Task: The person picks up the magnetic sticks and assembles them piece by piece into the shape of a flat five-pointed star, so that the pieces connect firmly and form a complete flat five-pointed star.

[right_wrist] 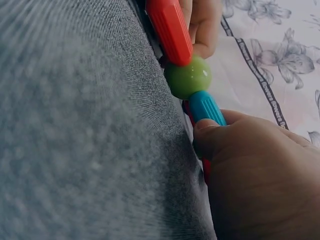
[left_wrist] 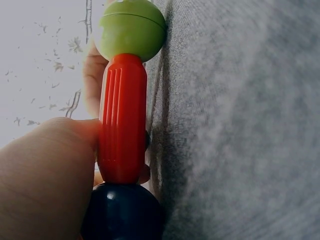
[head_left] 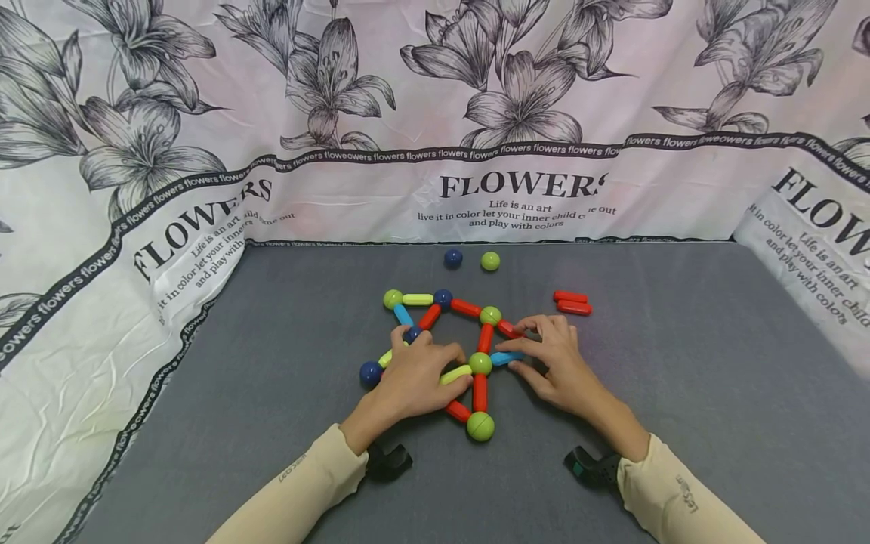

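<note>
A flat frame of magnetic rods and balls lies on the table. My left hand (head_left: 420,375) reaches over its left part, thumb and index finger pinching a yellow-green rod (head_left: 455,374) beside a green ball (head_left: 480,364). On that ball's other side, my right hand (head_left: 560,366) pinches a light blue rod (head_left: 507,357); the right wrist view shows the blue rod (right_wrist: 206,107) touching the green ball (right_wrist: 189,77). In the left wrist view, a red rod (left_wrist: 123,120) joins a green ball (left_wrist: 132,30) to a dark blue ball (left_wrist: 122,212). My left hand hides part of the frame.
Behind the frame lie a loose dark blue ball (head_left: 453,259) and a loose green ball (head_left: 490,261). Two red rods (head_left: 573,302) lie together at the back right. A flower-printed cloth (head_left: 435,193) hangs along the back of the grey table (head_left: 714,363).
</note>
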Action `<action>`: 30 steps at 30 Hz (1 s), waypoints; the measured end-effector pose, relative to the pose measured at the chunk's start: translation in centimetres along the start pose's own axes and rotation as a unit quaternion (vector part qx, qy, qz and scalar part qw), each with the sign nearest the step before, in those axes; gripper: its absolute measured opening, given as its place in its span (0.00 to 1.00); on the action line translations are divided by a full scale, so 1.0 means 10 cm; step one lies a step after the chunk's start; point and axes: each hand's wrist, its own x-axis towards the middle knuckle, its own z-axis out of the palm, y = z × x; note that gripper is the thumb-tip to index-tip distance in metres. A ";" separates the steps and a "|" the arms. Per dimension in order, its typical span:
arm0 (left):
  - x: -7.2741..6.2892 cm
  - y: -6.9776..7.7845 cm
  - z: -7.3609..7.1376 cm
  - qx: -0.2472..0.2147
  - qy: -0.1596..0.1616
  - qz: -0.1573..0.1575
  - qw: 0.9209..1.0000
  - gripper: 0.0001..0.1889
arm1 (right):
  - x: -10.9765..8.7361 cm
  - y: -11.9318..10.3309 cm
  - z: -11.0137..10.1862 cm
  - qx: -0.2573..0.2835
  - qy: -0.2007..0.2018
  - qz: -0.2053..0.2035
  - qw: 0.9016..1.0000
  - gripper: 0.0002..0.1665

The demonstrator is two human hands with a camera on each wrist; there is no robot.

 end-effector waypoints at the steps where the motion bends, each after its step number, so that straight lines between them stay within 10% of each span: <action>1: 0.00 0.00 0.00 0.002 -0.001 0.000 1.000 0.13 | 0.00 0.00 0.00 0.004 0.000 0.003 1.000 0.21; 17: -0.02 -0.04 -0.08 -0.005 -0.017 -0.011 1.000 0.17 | -0.03 0.05 0.02 0.046 0.034 0.108 0.992 0.28; 23: -0.01 -0.03 -0.09 0.001 -0.038 0.040 0.998 0.33 | -0.04 0.05 0.01 0.046 0.009 0.106 0.993 0.27; 30: -0.02 -0.01 -0.10 0.011 -0.066 0.070 0.995 0.28 | -0.03 0.03 0.02 0.052 -0.007 0.095 0.994 0.21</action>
